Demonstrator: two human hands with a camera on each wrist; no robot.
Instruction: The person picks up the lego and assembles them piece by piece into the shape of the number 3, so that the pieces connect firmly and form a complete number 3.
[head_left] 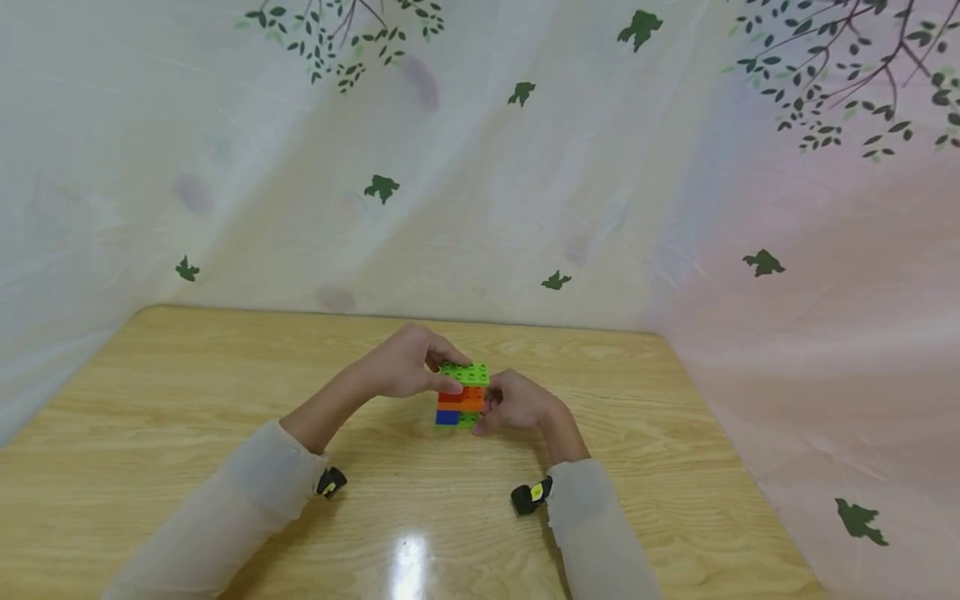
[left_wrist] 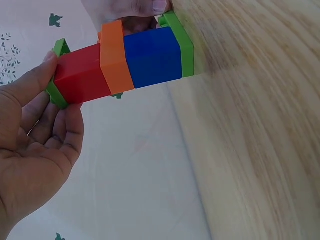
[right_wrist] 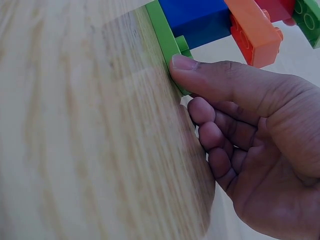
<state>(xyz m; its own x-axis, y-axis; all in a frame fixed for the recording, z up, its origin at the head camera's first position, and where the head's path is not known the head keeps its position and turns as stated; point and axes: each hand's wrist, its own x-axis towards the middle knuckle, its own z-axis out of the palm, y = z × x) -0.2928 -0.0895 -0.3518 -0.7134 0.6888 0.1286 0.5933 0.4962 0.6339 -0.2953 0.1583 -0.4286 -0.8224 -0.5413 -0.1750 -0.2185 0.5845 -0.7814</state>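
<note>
A stack of toy building bricks stands on the table: a green plate [left_wrist: 187, 50] at the bottom, then a blue brick [left_wrist: 153, 56], an orange brick [left_wrist: 116, 57], a red brick [left_wrist: 82, 73] and a green studded plate [head_left: 474, 375] on top. From the left, my left hand [head_left: 401, 364] pinches the top green plate, its thumb in front and fingers behind. My right hand [head_left: 522, 402] grips the right end of the bottom green plate, thumb [right_wrist: 200, 72] over it and the other fingers curled below. The left fingers partly cover the top plate in the head view.
The wooden table [head_left: 150, 400] lies under the stack. A pale cloth [head_left: 465, 208] with leaf and bird prints hangs behind it and down the right side. Each wrist wears a small black camera, one on the left [head_left: 331, 482] and one on the right [head_left: 531, 497].
</note>
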